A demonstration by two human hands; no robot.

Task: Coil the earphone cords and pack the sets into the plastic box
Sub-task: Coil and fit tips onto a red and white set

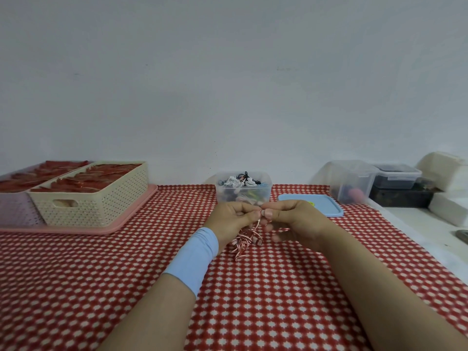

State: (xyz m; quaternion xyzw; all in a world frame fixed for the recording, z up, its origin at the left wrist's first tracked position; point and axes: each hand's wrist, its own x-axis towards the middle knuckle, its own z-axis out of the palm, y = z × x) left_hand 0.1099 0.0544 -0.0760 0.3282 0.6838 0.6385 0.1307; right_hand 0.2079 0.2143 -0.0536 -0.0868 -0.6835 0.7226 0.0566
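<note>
A pink-and-white earphone cord (245, 239) hangs in a loose tangle between my hands, its lower loops just above the red checked tablecloth (101, 274). My left hand (231, 220), with a light blue wristband, pinches the cord's upper part. My right hand (288, 221) pinches the same cord right beside it, fingertips nearly touching. Behind my hands stands the clear plastic box (243, 190), open and holding several coiled earphone sets in white, black and blue.
The box's blue lid (326, 206) lies flat to its right. Cream perforated baskets (93, 196) with red items sit on a pink tray (76, 230) at the left. Clear and dark containers (352, 181) and white foam blocks (448, 206) stand at the right.
</note>
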